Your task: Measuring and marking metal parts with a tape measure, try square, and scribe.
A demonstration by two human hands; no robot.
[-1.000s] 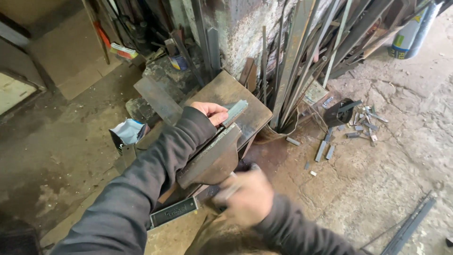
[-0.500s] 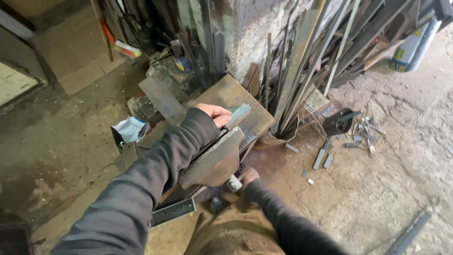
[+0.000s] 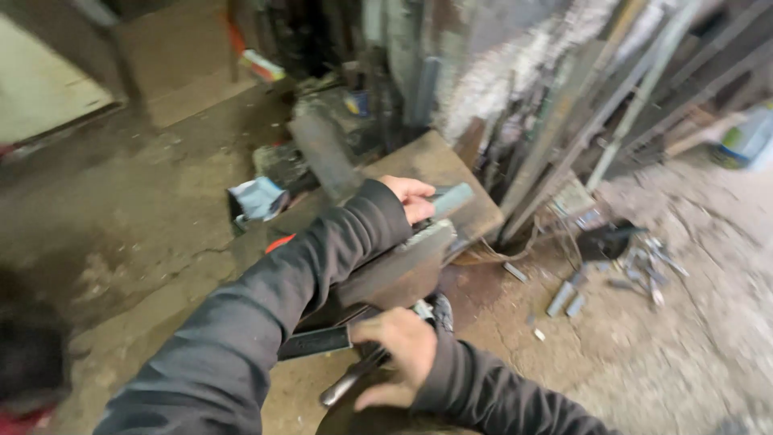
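Right hand [image 3: 398, 346] has closed around one vise handle [image 3: 354, 377]; left hand [image 3: 411, 197] steadies one bar [image 3: 451, 199]

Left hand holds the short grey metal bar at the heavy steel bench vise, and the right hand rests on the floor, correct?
Not quite. In the head view the right hand grips the vise's handle rod, not the floor. The left hand does hold the short grey metal bar at the heavy steel bench vise.

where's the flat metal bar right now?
Head view, centre: the flat metal bar is in the left hand, lying across the bench vise, in front of the rusty steel plate.
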